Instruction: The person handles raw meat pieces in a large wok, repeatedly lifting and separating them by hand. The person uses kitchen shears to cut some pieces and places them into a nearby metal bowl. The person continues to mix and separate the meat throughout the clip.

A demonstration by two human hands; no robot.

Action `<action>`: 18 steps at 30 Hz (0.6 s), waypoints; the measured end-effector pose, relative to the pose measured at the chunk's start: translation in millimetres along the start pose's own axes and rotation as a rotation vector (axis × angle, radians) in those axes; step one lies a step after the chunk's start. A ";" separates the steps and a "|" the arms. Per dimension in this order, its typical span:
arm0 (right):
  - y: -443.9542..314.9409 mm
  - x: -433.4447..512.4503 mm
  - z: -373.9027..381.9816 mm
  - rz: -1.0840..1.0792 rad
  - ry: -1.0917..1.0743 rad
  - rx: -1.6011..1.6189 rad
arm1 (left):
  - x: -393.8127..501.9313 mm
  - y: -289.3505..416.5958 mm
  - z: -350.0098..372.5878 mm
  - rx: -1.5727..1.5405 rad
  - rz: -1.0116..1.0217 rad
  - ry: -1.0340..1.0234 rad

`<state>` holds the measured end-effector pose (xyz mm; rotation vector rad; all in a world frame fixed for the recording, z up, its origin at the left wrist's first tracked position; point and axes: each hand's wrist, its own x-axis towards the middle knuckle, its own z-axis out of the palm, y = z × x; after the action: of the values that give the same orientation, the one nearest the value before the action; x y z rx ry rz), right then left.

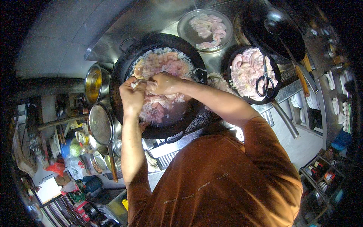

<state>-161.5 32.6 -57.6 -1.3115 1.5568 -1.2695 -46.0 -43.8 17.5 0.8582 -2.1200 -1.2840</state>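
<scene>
My left hand point(133, 95) and my right hand point(166, 82) meet above a large black wok point(184, 112). Between them they grip a pale, soft strip of raw meat or casing point(149, 86), with a few white grains at its left end. Raw pink meat pieces point(171, 63) fill much of the wok, with small white grains around and among them. More pale meat point(217, 82) lies right of the wok, partly behind my right forearm. Farther right, a dark pan point(228, 72) holds a heap of pale raw strips point(246, 73), and black-handled scissors point(265, 78) rest on top.
Behind the wok is a round shallow dish point(184, 34) with pale strips. A metal bowl of yellow liquid point(93, 85) and a round fine-mesh strainer point(100, 124) stand left. On the right, a wooden-handled ladle point(301, 79) leans across another wok point(255, 25). The pan's metal handle point(285, 119) juts out.
</scene>
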 end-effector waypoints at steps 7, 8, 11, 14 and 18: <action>16.5 6.2 8.1 -0.063 0.056 0.057 | 0.9 9.3 -6.4 -0.162 -0.131 0.024; 17.9 6.4 11.1 -0.036 0.096 0.003 | 1.9 8.5 -5.6 -0.157 -0.153 -0.009; 23.8 9.7 15.0 -0.038 0.179 -0.072 | 0.9 6.0 -3.8 -0.189 -0.174 0.004; 35.5 13.2 14.4 0.112 0.085 -0.053 | -1.4 8.9 -6.0 -0.261 -0.122 0.072; 57.9 10.7 22.6 0.258 0.208 0.089 | 3.2 22.8 -18.3 -0.385 -0.080 0.167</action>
<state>-157.5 16.8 -118.5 -0.9117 1.7278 -1.3250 -41.1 -48.6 46.1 0.8525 -1.6504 -1.5372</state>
